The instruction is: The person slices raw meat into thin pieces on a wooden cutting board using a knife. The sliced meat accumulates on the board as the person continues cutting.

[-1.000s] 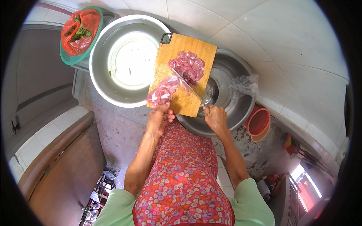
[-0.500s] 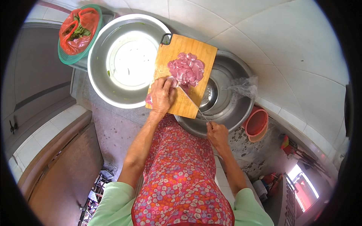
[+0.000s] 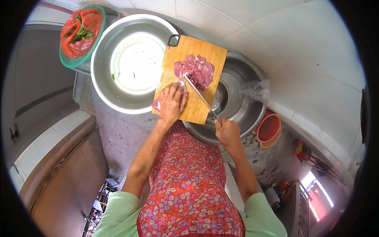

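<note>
A wooden cutting board (image 3: 189, 106) with a black handle lies slanted across the rims of two metal basins. On its far half is a heap of sliced raw pink meat (image 3: 202, 72). My left hand (image 3: 171, 103), fingers curled, presses down a larger piece of meat (image 3: 156, 106), which shows at both sides of the hand. My right hand (image 3: 228, 133) is closed round the handle of a knife (image 3: 203, 99). Its blade reaches up and left across the board, the tip touching or just over the near left edge of the heap.
At left, a wide basin (image 3: 102, 89) holds water with a few green bits. The right basin (image 3: 252, 73) contains a metal bowl (image 3: 219, 98) and a clear plastic bag (image 3: 256, 91). Leafy greens in a red bag (image 3: 85, 41) sit in a green basket (image 3: 65, 59). A red bucket (image 3: 269, 127) stands at right.
The knife and my right hand have moved away from me, its tip going from beside my left fingers to the heap's left edge. My left hand has shifted slightly nearer.
</note>
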### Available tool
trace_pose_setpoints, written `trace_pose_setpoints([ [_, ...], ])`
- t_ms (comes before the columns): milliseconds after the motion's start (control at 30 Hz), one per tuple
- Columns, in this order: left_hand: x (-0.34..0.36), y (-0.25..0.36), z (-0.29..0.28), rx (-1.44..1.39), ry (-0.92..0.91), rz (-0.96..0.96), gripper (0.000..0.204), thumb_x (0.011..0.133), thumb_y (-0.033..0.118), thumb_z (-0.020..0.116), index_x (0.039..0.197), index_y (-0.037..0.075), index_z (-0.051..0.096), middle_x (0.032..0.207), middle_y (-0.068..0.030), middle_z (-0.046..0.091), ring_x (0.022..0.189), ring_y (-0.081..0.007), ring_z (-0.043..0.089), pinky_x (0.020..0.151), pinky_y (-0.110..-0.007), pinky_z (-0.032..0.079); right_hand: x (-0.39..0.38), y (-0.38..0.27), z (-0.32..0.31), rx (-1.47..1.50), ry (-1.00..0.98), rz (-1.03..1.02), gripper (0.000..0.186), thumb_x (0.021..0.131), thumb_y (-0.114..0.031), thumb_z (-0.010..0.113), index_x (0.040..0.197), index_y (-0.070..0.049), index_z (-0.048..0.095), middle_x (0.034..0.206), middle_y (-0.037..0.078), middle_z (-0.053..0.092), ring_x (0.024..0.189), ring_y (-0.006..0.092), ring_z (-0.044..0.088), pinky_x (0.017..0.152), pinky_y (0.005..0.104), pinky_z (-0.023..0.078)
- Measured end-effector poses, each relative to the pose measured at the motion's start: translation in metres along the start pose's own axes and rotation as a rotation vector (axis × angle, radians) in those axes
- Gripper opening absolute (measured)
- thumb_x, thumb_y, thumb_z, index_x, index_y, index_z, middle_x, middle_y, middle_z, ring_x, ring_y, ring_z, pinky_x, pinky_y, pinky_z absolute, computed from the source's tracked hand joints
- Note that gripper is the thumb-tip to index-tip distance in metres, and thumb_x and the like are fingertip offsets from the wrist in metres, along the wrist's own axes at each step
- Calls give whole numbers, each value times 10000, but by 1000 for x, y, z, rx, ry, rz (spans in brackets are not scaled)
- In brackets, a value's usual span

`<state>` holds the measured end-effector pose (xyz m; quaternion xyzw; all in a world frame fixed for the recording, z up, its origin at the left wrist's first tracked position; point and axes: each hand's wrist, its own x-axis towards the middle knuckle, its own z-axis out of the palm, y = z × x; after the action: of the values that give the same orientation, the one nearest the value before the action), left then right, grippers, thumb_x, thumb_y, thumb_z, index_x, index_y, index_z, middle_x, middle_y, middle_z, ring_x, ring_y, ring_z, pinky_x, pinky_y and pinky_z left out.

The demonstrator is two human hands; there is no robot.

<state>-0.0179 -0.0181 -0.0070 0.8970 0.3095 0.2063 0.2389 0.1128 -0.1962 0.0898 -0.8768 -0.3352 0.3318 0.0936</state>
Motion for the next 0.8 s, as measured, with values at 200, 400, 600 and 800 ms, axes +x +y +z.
trace_pose_setpoints([
  [200, 1, 1, -2, 64, -81, -13, 350, 712, 69, 692, 1048, 5, 619, 1078, -120, 572, 1056, -311, 521, 882, -417, 416, 3, -23, 5, -117, 14, -103, 137, 809, -146, 573, 775, -16, 598, 680, 210, 644, 636, 409, 640, 608, 512, 497],
  [400, -2, -4, 4, -27, -56, -32, 385, 674, 6, 671, 1056, -2, 623, 1067, -134, 566, 1040, -338, 514, 890, -442, 422, 13, -26, 15, -214, -24, -91, 104, 806, -100, 535, 792, -20, 600, 685, 206, 649, 655, 406, 649, 638, 512, 512],
  [600, -4, -10, 6, -149, -19, -72, 387, 678, -37, 664, 1063, -17, 630, 1084, -149, 575, 1001, -356, 536, 860, -446, 444, 29, -27, 22, -146, -100, -145, 127, 811, -115, 567, 819, -1, 622, 760, 241, 644, 751, 417, 648, 695, 524, 504],
  [800, 0, -10, 3, -190, 10, -44, 364, 677, -58, 661, 1037, -3, 654, 1062, -132, 599, 965, -360, 560, 826, -432, 466, 83, -92, 44, -71, -60, -138, 150, 813, -118, 560, 841, 6, 638, 881, 253, 646, 882, 426, 635, 754, 516, 500],
])
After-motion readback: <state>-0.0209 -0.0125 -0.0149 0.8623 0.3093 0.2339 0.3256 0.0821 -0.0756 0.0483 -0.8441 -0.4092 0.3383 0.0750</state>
